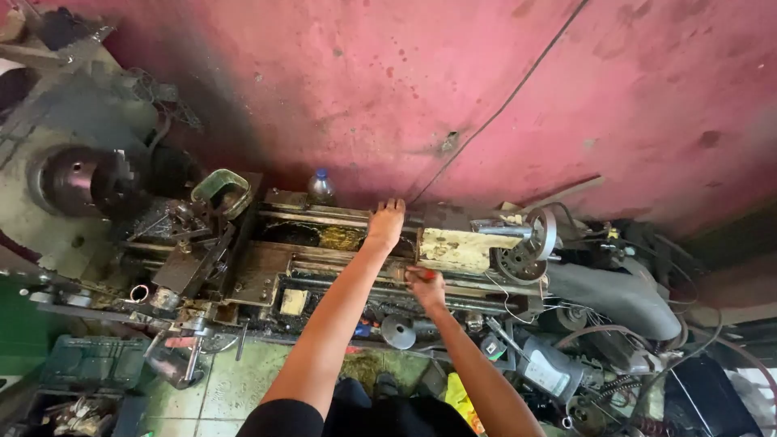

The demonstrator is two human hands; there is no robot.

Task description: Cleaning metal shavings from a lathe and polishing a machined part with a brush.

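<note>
Two bare hands on a greasy metal lathe against a stained red wall.

The left hand [385,223] lies flat, fingers together, on the oily lathe bed [324,236]; the right hand [426,285] curls round a small red-handled tool [422,274] at the front rail, beside the chipped cream tailstock [457,248] with its round spoked handwheel [530,243]. A plastic bottle [320,186] stands behind.

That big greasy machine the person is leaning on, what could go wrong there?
The left hand lies flat on the oily lathe bed, so it might slip. It also rests right beside the cream tailstock; if that slid, fingers could get pinched. The right hand grips something small and red on the front rail, and loose cables hang close by that could snag it.
</note>
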